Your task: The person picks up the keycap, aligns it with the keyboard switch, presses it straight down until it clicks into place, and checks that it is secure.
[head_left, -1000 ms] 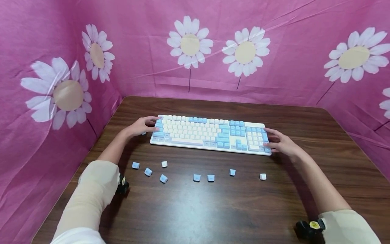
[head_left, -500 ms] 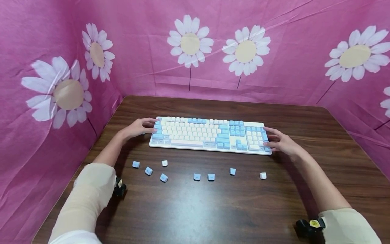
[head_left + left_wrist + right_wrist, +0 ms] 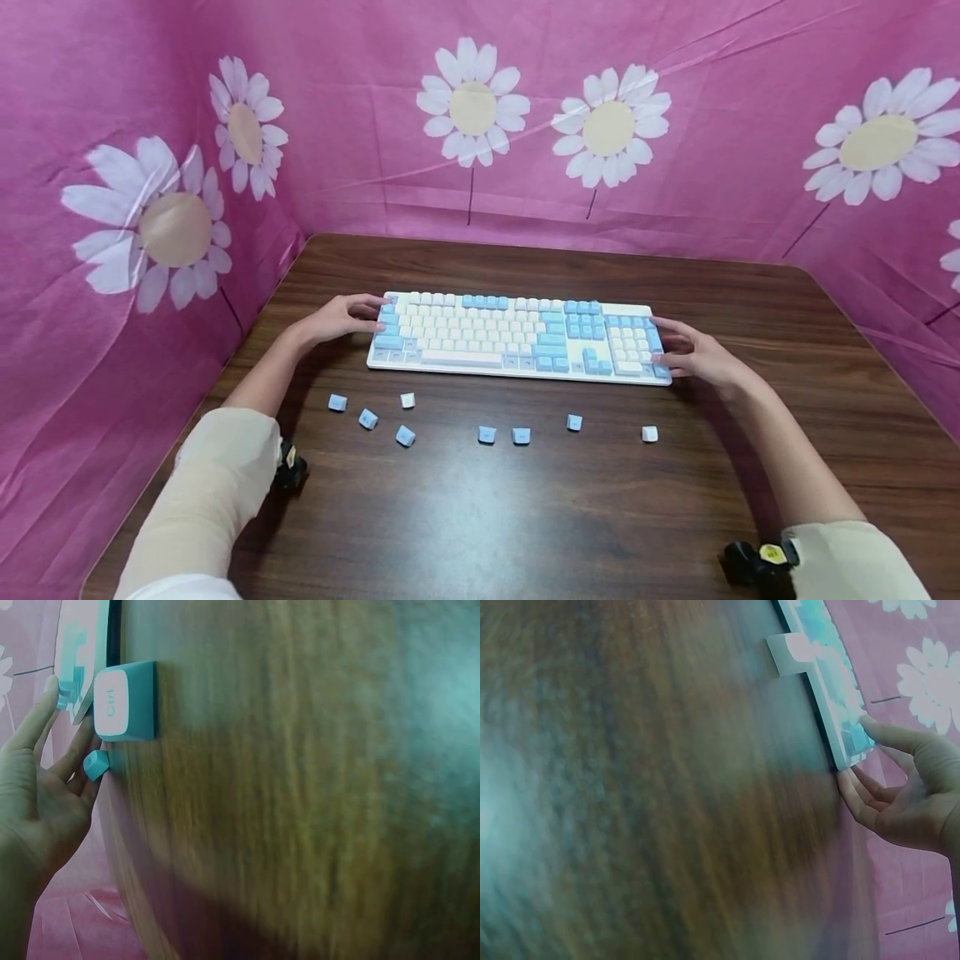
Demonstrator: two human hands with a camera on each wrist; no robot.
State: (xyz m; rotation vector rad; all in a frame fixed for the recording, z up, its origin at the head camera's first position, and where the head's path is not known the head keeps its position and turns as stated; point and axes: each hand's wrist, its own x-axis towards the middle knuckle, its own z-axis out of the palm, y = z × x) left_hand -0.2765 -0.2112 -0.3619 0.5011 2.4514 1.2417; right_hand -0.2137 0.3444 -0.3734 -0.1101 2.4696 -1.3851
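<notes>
A white and light-blue full-size keyboard (image 3: pixel 480 333) lies across the wooden table between both hands. My left hand (image 3: pixel 343 318) grips its left end, thumb on the edge keys and fingers round the side. At the other end my right hand (image 3: pixel 697 354) holds the number-pad side, its thumb on the right-hand keys; in the right wrist view its fingers (image 3: pixel 862 796) reach to the lower edge. Several bare switch spots show in the keyboard's front row. Close to my left fingers, in the left wrist view, is a small blue keycap (image 3: pixel 96 763), hidden in the head view.
Several loose keycaps lie in front of the keyboard: blue ones such as the Ctrl keycap (image 3: pixel 112 703) and a middle keycap (image 3: pixel 487 435), plus a white keycap (image 3: pixel 408 401) and another white keycap (image 3: pixel 649 433) at right. Pink flowered cloth (image 3: pixel 360 125) surrounds the table's (image 3: pixel 465 517) far edges.
The keyboard's left end has shifted slightly nearer and leftward with my left hand. Its right end and my right hand have barely moved; the loose keycaps in front stay put.
</notes>
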